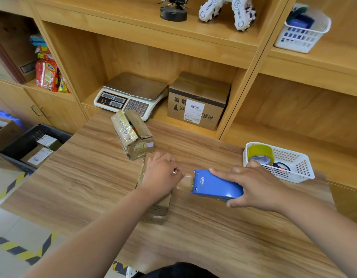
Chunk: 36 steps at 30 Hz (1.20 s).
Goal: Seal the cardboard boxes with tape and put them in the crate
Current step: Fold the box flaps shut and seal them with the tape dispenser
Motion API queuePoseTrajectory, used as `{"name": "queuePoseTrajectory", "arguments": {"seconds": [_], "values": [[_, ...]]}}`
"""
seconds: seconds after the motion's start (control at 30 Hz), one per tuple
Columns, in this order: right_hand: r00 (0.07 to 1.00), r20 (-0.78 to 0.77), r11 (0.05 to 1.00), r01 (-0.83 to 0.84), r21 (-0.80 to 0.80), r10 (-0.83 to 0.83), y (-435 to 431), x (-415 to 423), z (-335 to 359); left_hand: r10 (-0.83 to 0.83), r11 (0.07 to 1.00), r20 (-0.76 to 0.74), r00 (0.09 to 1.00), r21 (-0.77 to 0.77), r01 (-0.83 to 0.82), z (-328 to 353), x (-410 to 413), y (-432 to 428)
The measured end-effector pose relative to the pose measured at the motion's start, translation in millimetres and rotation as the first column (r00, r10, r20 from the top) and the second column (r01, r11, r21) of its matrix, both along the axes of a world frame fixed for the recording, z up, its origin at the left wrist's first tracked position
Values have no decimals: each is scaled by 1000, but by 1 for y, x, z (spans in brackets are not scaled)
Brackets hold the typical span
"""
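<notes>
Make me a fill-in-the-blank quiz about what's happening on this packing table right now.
1. The right hand grips a tape dispenser coloured ____.
2. The left hand pinches the end of the clear tape over a cardboard box lying on the ____.
3. The roll of yellowish tape sits in a white ____.
4. The crate left of the table, holding labelled boxes, is ____.

Missing words: blue; table; basket; black.
</notes>
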State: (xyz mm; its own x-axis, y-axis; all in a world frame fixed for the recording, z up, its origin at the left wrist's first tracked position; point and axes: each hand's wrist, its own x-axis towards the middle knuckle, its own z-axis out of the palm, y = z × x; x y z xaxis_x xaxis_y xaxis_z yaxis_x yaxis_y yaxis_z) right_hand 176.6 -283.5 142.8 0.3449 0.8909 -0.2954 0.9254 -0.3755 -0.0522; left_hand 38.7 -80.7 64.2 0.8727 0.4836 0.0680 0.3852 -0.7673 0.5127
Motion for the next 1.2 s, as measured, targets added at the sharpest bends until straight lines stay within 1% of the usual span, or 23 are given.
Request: {"name": "queuePoseTrajectory", "arguments": {"seconds": [0.13,0.23,0.37,0.47,0.67,0.8,1.0,1.2], "values": [[999,35,999,-18,-46,20,6,-5,1,30,1000,41,999,3,-30,-3,-3,1],[988,134,996,-61,-70,70,15,-13,0,36,999,67,997,19,-37,-6,-5,2],[952,270,988,-130,-79,146,29,-24,-3,15,992,75,997,126,-24,-11,-5,1],[939,306,987,-133,-92,156,39,-30,-7,1,979,76,997,204,-17,-12,-4,-2],[956,280,993,-68,-99,93,51,-36,-12,-9,965,73,997,260,-10,-8,-4,-4],[974,226,997,-19,-69,34,52,-36,-9,-27,957,54,998,288,10,-8,-2,-5],[984,179,999,-1,-54,11,50,-34,-9,-33,951,57,998,308,13,-11,-1,-5],[993,116,996,29,-83,-19,55,-30,-16,-40,942,76,996,335,12,-11,-1,-6]]}}
